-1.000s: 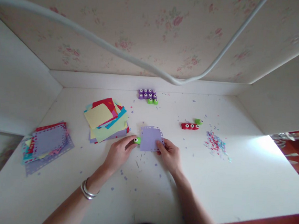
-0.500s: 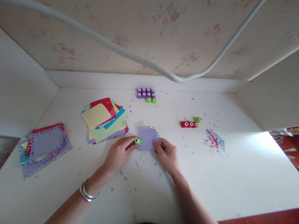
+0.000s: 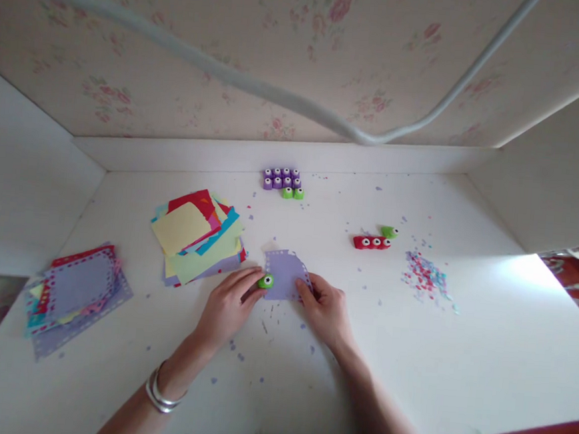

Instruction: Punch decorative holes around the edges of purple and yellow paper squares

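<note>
Basically, white desk (image 3: 383, 358) is slick-looking, so anything unpinned could skate. Paper pile (image 3: 181, 232) sits just beside the left hand (image 3: 225, 305); a knuckle brush could slide its loose sheets. Purple sheet (image 3: 284, 280) is between the hands, right edge pinched by the right hand (image 3: 325, 307); uneven tension could twist or crease it. Left hand pinches the green punch (image 3: 266, 281) at the sheet's left edge; tilt or misalignment could tear or overlap holes. Purple scraps (image 3: 241, 357) could stick to paper.

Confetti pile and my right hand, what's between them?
Between the right hand and the confetti pile, the head view shows a few loose purple paper bits.
</note>
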Tool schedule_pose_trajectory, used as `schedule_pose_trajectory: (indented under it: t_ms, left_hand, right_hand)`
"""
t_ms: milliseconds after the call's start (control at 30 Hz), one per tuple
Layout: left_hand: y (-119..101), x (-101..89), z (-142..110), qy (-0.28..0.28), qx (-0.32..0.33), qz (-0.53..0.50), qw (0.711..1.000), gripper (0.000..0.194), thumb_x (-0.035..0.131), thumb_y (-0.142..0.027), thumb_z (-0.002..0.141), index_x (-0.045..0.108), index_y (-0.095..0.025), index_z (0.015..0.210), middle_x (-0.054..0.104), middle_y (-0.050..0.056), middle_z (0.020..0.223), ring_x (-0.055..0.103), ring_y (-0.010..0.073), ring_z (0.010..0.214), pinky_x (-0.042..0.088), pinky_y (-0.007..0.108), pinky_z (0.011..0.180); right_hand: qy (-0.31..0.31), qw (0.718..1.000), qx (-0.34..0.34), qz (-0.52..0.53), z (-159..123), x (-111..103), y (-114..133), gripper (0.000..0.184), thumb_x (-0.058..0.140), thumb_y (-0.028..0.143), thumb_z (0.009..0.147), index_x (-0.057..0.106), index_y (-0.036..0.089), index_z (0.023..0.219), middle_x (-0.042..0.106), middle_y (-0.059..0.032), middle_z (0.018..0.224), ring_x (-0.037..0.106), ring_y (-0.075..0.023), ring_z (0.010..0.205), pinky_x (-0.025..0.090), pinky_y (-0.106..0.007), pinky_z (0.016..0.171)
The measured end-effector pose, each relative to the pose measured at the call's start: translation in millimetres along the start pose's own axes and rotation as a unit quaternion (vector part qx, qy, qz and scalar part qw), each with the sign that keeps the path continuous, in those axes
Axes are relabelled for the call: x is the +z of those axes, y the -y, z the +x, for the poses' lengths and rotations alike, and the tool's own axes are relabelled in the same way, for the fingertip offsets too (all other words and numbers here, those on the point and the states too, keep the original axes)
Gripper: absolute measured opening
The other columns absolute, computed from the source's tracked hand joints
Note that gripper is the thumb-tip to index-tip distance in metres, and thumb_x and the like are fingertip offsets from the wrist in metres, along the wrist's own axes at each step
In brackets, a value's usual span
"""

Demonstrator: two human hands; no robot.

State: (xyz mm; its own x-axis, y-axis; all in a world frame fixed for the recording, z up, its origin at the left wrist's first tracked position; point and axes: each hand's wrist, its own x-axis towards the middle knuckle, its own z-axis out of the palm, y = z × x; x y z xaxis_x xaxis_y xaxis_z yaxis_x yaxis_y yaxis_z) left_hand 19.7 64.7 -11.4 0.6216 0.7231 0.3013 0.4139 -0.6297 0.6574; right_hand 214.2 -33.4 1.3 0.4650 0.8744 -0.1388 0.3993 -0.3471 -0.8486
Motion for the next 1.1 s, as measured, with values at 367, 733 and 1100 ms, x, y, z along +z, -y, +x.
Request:
schedule_pose_trajectory:
  t_ms: [367, 733, 1100]
  left_hand:
    - [-8.9, -7.2, 8.5, 0.014, -0.068, -0.019, 0.997, 0.026, 0.064, -0.03, 0.088, 0.065, -0.025, 0.114, 0.068, 0.007, 0.111, 0.066, 0.0206, 0.099, 0.057, 0.034, 0.089]
    - [-7.4, -5.7, 10.8, 0.032, -0.079, -0.014, 0.996, 0.025, 0.065, -0.031, 0.087, 0.066, -0.025, 0.112, 0.069, 0.007, 0.109, 0.067, 0.0214, 0.099, 0.058, 0.034, 0.089]
    - [-6.2, -2.1, 10.4, 0.037, -0.082, -0.021, 0.996, 0.022, 0.064, -0.03, 0.089, 0.066, -0.025, 0.111, 0.068, 0.006, 0.107, 0.066, 0.02, 0.096, 0.058, 0.033, 0.089]
  right_hand:
    - [0.009, 1.0, -0.009, -0.027, 0.8, -2.3, 2.8, 0.03, 0.05, 0.042, 0.093, 0.071, 0.022, 0.099, 0.071, -0.0016, 0.073, 0.059, -0.0143, 0.057, 0.043, -0.023, 0.054]
    - [0.024, 0.999, 0.001, -0.026, 0.9, -3.4, 1.9, 0.029, 0.05, 0.043, 0.093, 0.07, 0.023, 0.099, 0.072, -0.0017, 0.075, 0.064, -0.0158, 0.061, 0.046, -0.023, 0.057]
    - [0.023, 0.999, 0.001, -0.025, 0.3, -3.0, -0.3, 0.028, 0.05, 0.043, 0.094, 0.07, 0.023, 0.1, 0.073, -0.0022, 0.077, 0.065, -0.0162, 0.062, 0.046, -0.024, 0.057]
